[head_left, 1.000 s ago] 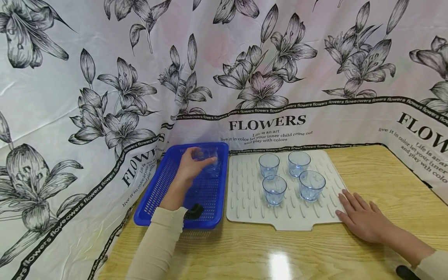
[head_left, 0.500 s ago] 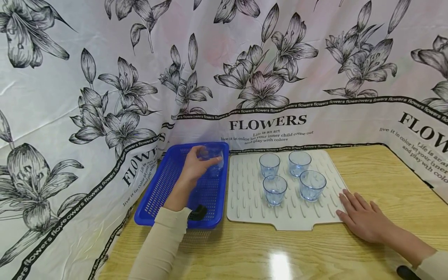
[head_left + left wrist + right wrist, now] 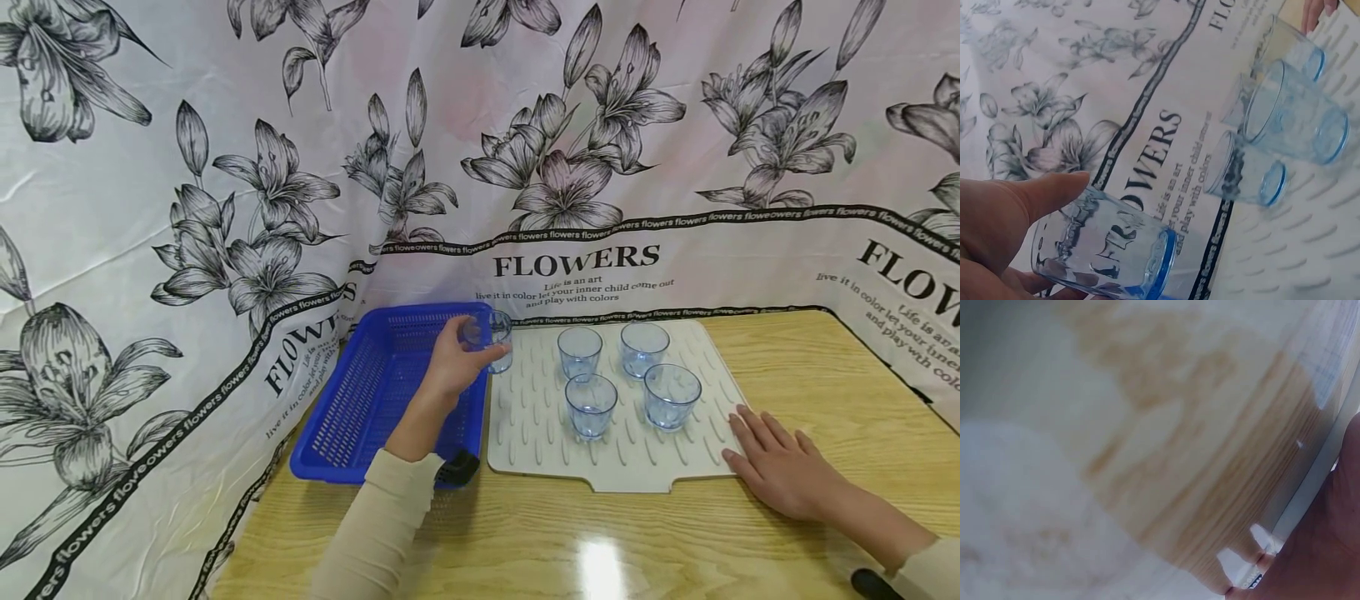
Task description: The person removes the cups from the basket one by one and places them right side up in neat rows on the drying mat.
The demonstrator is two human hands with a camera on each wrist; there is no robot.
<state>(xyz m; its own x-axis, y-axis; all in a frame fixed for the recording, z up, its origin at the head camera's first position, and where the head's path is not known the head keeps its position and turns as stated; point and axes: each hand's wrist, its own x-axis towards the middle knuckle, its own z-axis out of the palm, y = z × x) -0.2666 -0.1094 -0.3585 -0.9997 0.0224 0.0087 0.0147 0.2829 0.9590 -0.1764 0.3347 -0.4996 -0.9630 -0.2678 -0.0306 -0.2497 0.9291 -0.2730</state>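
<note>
My left hand grips a clear bluish drinking glass between thumb and fingers, above the right rim of the blue plastic basket. In the left wrist view that glass is tilted in the hand. Several similar glasses stand upright on the white ridged mat, among them a front left glass and a front right glass. My right hand lies flat with fingers extended, its fingertips touching the right edge of the mat.
The wooden table carries the basket and, to its right, the mat. A white curtain with black printed flowers hangs behind and along the left side, close to the basket.
My left hand has lifted the glass out of the basket and carried it right, to the basket's rim beside the mat. The right hand stays where it was.
</note>
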